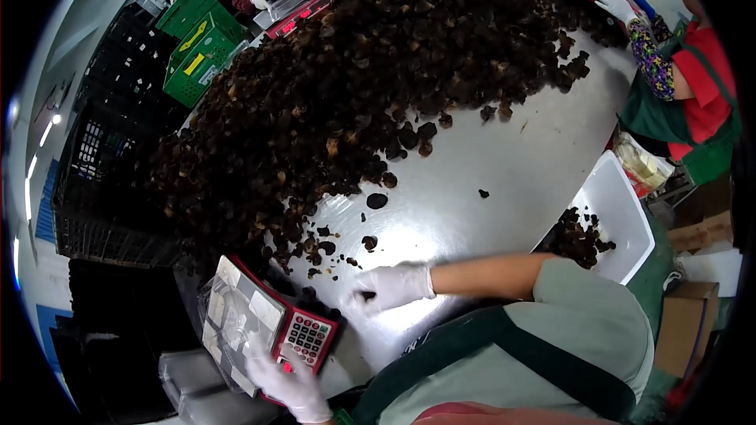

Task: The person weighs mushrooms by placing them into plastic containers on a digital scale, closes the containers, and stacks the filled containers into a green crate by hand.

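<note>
My left hand (pixel 287 382), in a white glove, is at the near edge of a red digital scale (pixel 309 338). Its fingers are apart, over a clear plastic box (pixel 246 323) on the scale's platform; whether they touch it I cannot tell. My right hand (pixel 394 286), also gloved, is over the metal table beside the scale. Its fingers are curled and partly blurred, with a dark mushroom piece (pixel 368 295) showing between them. Small loose pieces lie just beyond it. A big heap of dark, curled pieces like wood ear mushroom (pixel 378 55) covers the table's far side.
A white tub (pixel 630 228) with dark pieces stands at the right table edge. Green crates (pixel 189 71) and black crates (pixel 110 181) are stacked at left. Clear plastic boxes (pixel 197 386) sit below the scale. Two co-workers in gloves (pixel 614 4) work across the table.
</note>
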Available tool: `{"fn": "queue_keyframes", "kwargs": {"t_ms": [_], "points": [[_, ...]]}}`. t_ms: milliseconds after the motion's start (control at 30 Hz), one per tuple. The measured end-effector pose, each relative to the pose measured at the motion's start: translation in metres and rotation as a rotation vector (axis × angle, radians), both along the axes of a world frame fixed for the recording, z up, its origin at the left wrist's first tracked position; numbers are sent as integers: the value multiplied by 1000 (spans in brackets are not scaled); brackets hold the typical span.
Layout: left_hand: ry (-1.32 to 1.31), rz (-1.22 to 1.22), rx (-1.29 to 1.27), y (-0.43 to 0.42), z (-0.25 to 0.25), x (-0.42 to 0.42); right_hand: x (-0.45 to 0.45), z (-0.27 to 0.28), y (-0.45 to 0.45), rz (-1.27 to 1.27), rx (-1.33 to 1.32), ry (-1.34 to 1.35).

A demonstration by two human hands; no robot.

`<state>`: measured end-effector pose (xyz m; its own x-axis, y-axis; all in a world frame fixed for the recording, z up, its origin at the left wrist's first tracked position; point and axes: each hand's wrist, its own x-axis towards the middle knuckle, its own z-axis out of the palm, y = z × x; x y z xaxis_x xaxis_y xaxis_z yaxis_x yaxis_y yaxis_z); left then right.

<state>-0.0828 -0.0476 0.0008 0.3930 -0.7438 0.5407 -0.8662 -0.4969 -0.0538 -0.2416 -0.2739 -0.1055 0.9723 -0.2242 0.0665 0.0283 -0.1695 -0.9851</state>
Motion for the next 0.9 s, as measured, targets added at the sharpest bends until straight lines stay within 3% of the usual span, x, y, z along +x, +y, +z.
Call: {"fn": "queue_keyframes", "kwargs": {"t_ms": [33, 133, 167, 233, 300, 367, 433, 533, 700, 900], "points": [[112, -126, 11, -10, -14, -13, 12, 2, -19, -88, -184, -199], [302, -386, 84, -46, -56, -42, 46, 76, -120, -358, -441, -123], [265, -433, 36, -54, -74, -48, 67, 82, -162, -486, -690, -211], [379, -416, 19, -63, -91, -55, 90, 121, -237, -595, -1190, -15], [265, -281, 93, -62, -112, -64, 103, 152, -305, -557, -1593, 111], [250, -202, 227, -63, -114, -68, 117, 144, -362, -694, -1494, 175], [218, -225, 231, -61, -115, -65, 122, 147, -382, -595, -1001, 494], [236, -222, 236, -62, -117, -62, 128, 130, -388, -487, -714, 530], [249, -251, 222, -64, -114, -65, 103, 125, -362, -302, -636, 529], [302, -328, 208, -63, -113, -68, 72, 80, -288, -290, -928, 527]]}}
